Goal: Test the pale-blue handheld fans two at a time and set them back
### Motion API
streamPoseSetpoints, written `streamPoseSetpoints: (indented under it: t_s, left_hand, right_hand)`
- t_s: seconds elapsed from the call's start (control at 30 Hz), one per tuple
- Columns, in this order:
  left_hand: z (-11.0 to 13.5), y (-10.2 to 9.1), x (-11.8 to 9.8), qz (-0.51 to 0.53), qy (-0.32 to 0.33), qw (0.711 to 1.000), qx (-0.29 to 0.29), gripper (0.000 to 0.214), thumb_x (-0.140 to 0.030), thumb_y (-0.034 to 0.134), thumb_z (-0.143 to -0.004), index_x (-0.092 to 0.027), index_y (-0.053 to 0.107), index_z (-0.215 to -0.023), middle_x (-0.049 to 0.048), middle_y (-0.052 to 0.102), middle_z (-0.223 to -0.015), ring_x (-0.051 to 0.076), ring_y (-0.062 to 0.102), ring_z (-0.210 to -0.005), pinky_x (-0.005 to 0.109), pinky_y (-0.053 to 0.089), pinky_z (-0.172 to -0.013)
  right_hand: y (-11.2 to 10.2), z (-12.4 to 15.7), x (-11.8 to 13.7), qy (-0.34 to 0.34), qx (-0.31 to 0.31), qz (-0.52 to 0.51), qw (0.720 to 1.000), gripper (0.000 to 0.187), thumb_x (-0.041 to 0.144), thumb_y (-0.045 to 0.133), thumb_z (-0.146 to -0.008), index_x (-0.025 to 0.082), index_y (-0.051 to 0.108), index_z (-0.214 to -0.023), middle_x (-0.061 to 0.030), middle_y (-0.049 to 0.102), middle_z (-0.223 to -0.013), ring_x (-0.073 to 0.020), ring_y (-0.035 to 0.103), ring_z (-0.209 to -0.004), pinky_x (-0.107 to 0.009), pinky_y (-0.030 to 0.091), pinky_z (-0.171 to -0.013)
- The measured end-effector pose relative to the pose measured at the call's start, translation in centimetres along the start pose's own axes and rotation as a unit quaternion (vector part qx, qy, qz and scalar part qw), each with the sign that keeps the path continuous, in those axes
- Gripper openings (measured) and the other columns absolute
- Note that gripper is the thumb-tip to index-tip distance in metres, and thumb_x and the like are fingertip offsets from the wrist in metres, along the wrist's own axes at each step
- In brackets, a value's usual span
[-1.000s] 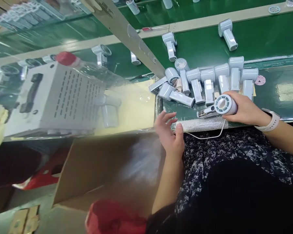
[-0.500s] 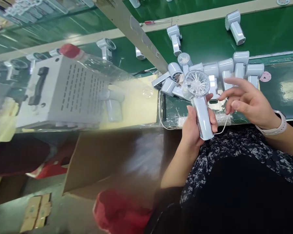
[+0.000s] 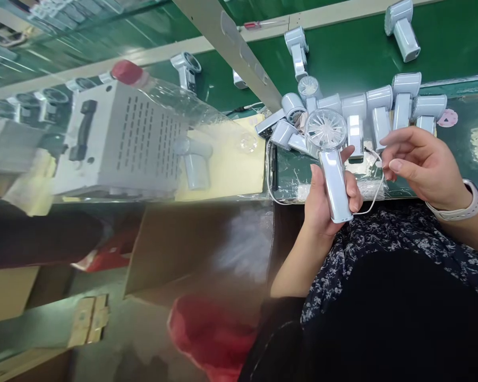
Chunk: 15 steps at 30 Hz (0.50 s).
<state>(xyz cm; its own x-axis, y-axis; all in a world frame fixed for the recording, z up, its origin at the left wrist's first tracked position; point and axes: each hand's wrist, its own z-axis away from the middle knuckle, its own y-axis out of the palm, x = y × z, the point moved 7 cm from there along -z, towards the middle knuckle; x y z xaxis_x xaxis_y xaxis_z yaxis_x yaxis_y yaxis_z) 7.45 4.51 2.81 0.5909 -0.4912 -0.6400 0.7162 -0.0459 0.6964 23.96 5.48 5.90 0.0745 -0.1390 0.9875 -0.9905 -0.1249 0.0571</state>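
Note:
My left hand is wrapped around the handle of a pale blue handheld fan. The fan's round head, with clear blades behind a grille, faces up at the far end. To its right hovers my right hand, fingers loosely curved and apart, with nothing seen in them. A thin white cable loops from near the fan's base up past my right fingertips; whether they touch it I cannot tell. Several more handheld fans lie crowded together on the green bench just beyond both hands.
A slanted metal bar crosses above the bench. To the left stand a grey vented box, a clear plastic bottle with a red cap and yellow paper. An open cardboard box sits below the bench edge.
The view has shifted slightly, so the bench things appear farther right. My right hand has drawn a little away from the fan, its fingers more curled. My left hand keeps hold of the fan.

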Motion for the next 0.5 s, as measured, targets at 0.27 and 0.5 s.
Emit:
streamPoseSetpoints:
  t_s: [0.27,0.5]
  left_hand:
    - [-0.3,1.1,0.5,0.002,-0.007,1.0,0.03,0.078,-0.072,0.026,-0.109,-0.012,0.066,-0.137,-0.0028,0.056,-0.056,0.014,0.055,-0.038,0.025,0.048,-0.041]
    - [-0.3,2.4,-0.8,-0.031,0.06,0.995,0.073,0.076,-0.08,0.039,-0.103,-0.019,0.064,-0.141,-0.0031,0.061,-0.057,0.016,0.06,-0.039,0.026,0.049,-0.04]
  right_hand:
    - [2.0,-0.8,1.6,-0.037,0.02,0.016,0.999,0.031,0.021,0.087,-0.079,0.025,0.072,-0.106,0.0012,0.058,-0.08,-0.0159,0.06,-0.072,-0.03,0.059,-0.064]
    - [2.3,-1.3,1.2,-0.056,-0.021,0.024,0.998,0.012,0.026,0.078,-0.09,0.027,0.069,-0.097,-0.0018,0.064,-0.084,-0.018,0.059,-0.068,-0.034,0.056,-0.061]
